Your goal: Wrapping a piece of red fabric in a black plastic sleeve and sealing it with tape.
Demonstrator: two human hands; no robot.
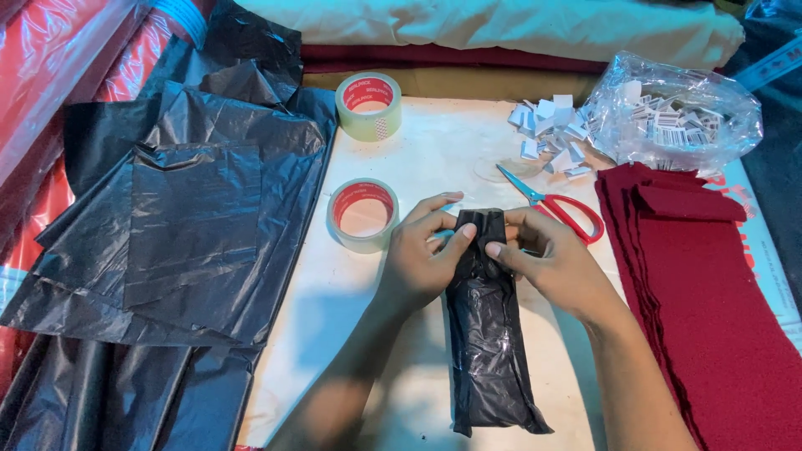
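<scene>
Here: left hand (426, 255), right hand (543, 255) pinch black plastic package (489, 351) top.

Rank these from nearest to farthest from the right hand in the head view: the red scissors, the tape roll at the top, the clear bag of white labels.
Measured from the right hand:
1. Red scissors, just above the hand, toward the right.
2. Clear bag of white labels, upper right corner of the table.
3. Tape roll at the top, far upper left, beyond the other hand.

Black parcel (489, 351) top hidden under fingers (458, 238).
</scene>
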